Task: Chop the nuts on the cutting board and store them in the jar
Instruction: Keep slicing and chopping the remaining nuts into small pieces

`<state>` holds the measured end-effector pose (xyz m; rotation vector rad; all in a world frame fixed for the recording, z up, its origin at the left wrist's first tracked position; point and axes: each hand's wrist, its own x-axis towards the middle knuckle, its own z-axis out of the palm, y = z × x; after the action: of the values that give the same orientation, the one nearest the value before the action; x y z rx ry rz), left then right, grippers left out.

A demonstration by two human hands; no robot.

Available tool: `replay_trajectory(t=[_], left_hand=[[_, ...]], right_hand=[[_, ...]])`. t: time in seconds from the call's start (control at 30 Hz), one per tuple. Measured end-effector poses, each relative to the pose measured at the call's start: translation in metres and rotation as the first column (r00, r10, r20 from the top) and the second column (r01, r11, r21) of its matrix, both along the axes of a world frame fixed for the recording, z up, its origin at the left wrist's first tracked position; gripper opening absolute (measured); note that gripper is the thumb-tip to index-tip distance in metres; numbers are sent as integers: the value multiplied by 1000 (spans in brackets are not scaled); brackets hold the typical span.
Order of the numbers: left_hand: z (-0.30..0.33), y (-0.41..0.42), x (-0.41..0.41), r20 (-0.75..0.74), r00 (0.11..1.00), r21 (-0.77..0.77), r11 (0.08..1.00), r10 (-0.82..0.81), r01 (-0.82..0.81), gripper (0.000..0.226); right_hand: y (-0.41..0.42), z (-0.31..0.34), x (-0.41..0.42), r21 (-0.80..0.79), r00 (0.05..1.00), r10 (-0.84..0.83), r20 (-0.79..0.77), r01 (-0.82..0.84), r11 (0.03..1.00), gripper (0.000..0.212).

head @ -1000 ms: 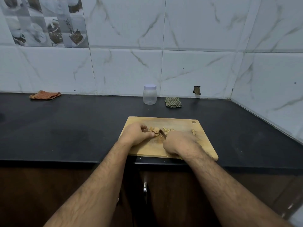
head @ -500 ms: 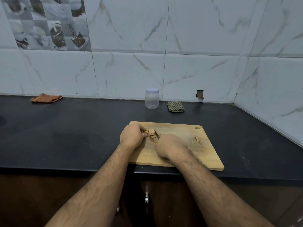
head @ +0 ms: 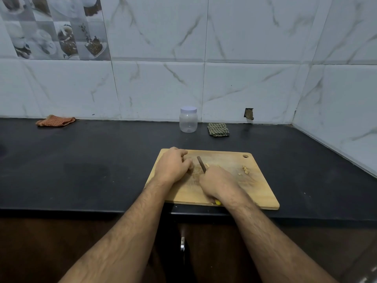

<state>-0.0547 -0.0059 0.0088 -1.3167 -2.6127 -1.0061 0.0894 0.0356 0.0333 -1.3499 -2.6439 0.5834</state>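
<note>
1. Right hand (head: 218, 181) grips the knife (head: 202, 167) over the cutting board (head: 253, 193)
2. Left hand (head: 173, 167) curls, seemingly over nuts (head: 246, 170); a few lie right
3. Lidded jar (head: 188, 122) stands well behind

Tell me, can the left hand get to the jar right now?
Probably yes. The counter between the left hand and the jar looks bare, but that hand would have to leave the nuts first.
</note>
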Motion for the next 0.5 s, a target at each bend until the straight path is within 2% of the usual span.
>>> replay_trajectory(t=[0.07, 0.13, 0.37, 0.5], left_hand=[[2, 4, 2, -55, 998, -59, 998, 1, -4, 39], [3, 7, 2, -91, 996, -115, 993, 10, -20, 36], [8, 6, 2, -9, 1000, -114, 993, 19, -20, 9], [5, 5, 2, -14, 999, -49, 998, 32, -33, 24]], right_hand=[[2, 1, 5, -29, 1000, 8, -12, -8, 1000, 28], [3, 1, 8, -55, 1000, 3, -9, -3, 998, 22], [7, -2, 19, -140, 985, 8, -174, -33, 990, 25], [6, -3, 22, -122, 980, 8, -197, -33, 992, 25]])
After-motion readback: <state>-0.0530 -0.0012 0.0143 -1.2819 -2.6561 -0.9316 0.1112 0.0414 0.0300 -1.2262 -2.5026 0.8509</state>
